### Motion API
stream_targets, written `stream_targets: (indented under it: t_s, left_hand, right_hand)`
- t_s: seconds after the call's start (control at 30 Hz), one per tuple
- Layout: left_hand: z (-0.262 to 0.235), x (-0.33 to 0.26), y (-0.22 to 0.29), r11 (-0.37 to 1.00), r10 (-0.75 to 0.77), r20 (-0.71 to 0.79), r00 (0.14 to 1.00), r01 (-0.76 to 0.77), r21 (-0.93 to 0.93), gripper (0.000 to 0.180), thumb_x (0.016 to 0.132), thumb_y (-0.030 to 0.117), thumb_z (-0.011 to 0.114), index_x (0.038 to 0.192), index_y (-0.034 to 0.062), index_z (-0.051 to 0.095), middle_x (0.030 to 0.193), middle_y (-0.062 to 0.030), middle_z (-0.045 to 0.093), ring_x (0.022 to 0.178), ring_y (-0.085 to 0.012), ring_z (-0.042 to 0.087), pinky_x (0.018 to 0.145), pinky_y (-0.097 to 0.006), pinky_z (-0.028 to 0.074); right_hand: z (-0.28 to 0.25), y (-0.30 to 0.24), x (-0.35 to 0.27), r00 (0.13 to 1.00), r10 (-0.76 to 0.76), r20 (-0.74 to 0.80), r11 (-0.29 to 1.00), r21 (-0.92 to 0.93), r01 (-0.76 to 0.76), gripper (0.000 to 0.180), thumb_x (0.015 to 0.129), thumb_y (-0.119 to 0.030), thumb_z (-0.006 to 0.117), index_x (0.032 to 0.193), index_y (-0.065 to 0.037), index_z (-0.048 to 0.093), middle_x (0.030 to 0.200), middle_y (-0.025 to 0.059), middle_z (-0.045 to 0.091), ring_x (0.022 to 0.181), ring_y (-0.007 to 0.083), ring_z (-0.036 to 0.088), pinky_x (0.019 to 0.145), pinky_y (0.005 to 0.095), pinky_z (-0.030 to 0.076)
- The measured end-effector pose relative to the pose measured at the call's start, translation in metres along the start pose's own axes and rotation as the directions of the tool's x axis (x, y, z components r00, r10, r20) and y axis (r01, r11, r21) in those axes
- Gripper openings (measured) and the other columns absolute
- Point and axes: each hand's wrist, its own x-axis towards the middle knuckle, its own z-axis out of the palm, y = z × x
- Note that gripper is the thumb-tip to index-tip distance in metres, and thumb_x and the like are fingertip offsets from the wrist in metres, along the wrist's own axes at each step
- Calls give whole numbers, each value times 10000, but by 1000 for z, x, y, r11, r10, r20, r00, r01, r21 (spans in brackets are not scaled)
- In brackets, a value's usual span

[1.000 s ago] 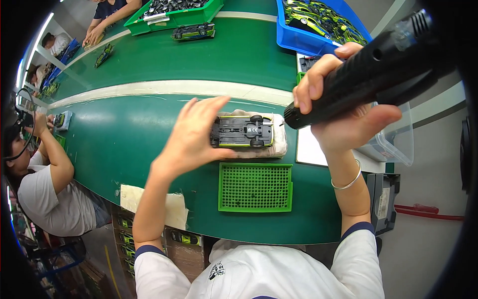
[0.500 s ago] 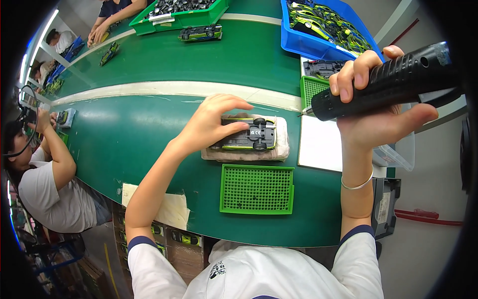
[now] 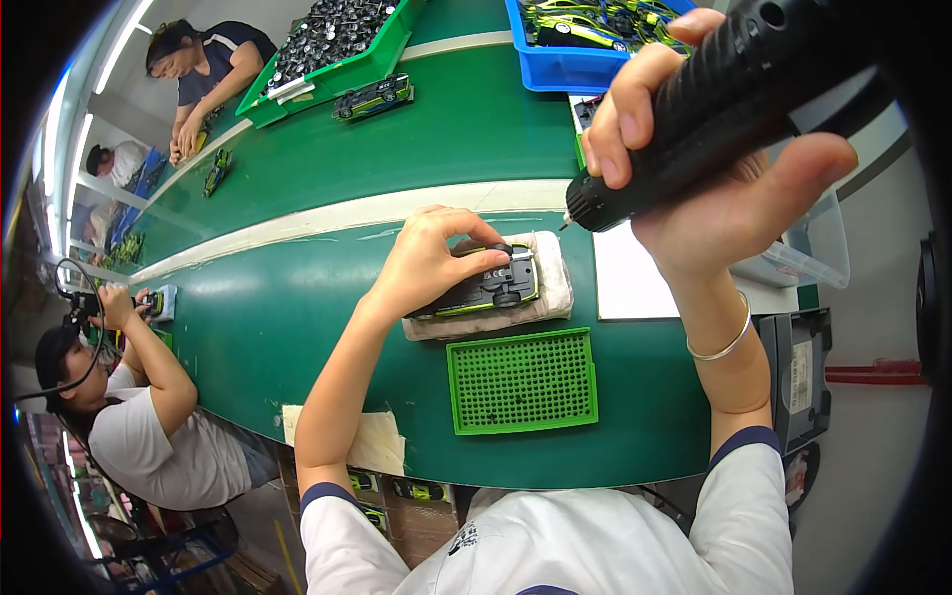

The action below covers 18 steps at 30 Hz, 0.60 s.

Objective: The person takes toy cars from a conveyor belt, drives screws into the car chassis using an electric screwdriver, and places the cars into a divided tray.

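A toy car [image 3: 504, 283] lies wheels up, its black underside showing, on a pale padded block [image 3: 555, 283]. My left hand [image 3: 428, 260] pinches it from the left, thumb on the underside and fingers curled over the far side near a wheel. Raised at the right, my right hand [image 3: 709, 188] is wrapped round a black electric screwdriver [image 3: 729, 114]. Its bit points down and left, to the right of the block and apart from the car. Just nearer than the block sits a green perforated tray [image 3: 523, 382]; any small parts in its holes are hard to make out.
Beyond a white divider [image 3: 337, 225] stand a green bin [image 3: 402, 45] of black wheel parts and a blue bin [image 3: 565, 71] of car bodies. A white sheet [image 3: 640, 283] and clear plastic box [image 3: 823, 243] lie right. Co-workers sit left [image 3: 159, 421] and far left [image 3: 223, 64].
My left fingers have closed down onto the toy car, which has turned slightly. The screwdriver has come nearer my head, its bit shifting left. The whole view has tilted a little.
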Motion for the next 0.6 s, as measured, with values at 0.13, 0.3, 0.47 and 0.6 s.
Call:
stream_targets:
  t_s: [0.13,0.3,0.47,0.6]
  left_hand:
    - [-1,0,2,998,-51,6,999,51,28,144,672,134,638,755,20,608,737,-82,604,721,-189,559,694,-294,419]
    - [-1,0,3,988,-34,27,999,38,-150,175,672,163,641,775,28,599,759,-92,609,733,-214,556,714,-321,418]
    - [1,3,1,992,98,20,995,-100,83,181,672,137,629,801,15,593,770,-79,610,740,-185,573,693,-304,440]
    - [-1,1,0,989,-51,37,998,56,-138,161,684,140,633,794,25,606,748,-82,600,702,-175,555,635,-295,435]
  right_hand:
    - [15,-4,1,985,50,-165,999,-10,-52,892,588,-818,141,979,-30,291,577,102,452,462,165,469,448,250,429]
    - [39,-22,4,897,199,-395,722,-560,-406,871,624,-792,141,1012,-27,292,623,109,463,484,162,469,451,243,423]
    - [20,-21,-4,895,358,-265,858,-285,-427,910,636,-773,180,1134,-16,264,733,129,468,579,176,486,526,261,441]
    - [16,-18,-5,920,311,-238,878,-300,-374,917,635,-770,179,1155,-20,264,734,124,464,589,181,487,548,264,446]
